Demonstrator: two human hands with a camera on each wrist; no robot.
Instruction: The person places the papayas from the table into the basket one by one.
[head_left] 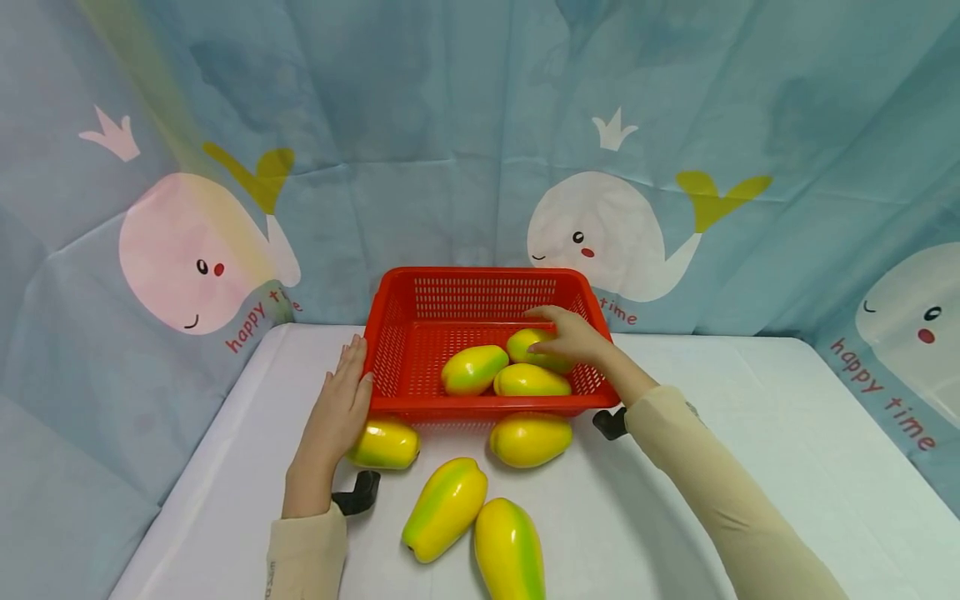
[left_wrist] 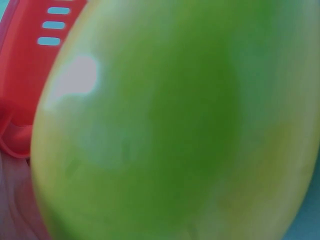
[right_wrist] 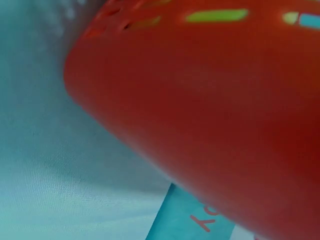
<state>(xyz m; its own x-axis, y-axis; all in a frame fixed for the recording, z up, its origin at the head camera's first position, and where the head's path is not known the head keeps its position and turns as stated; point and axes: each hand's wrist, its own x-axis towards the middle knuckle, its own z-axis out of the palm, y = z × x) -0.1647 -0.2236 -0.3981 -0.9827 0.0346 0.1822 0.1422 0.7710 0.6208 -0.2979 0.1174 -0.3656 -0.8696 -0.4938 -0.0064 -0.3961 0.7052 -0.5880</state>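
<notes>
A red plastic basket (head_left: pixel 491 402) stands on the table. My right hand (head_left: pixel 573 337) reaches inside, with thumb and fingers around a yellow-green papaya (head_left: pixel 522 340). Two more papayas lie next to it, one to the left (head_left: pixel 474 371) and one in front (head_left: pixel 531 382). My left hand (head_left: pixel 341 408) lies along the basket's left side with straight fingers. A papaya (head_left: pixel 386 444) beside that hand fills most of the left wrist view. The right wrist view shows the basket's outer wall (right_wrist: pixel 200 100); the right fingers are out of that view.
Before the basket lie a papaya (head_left: pixel 531 440) close to its front wall and two others, one slanted (head_left: pixel 446 508) and one nearest me (head_left: pixel 510 550). A white cloth (head_left: pixel 750 467) covers the table. A blue whale-print curtain (head_left: pixel 450 208) hangs behind the basket.
</notes>
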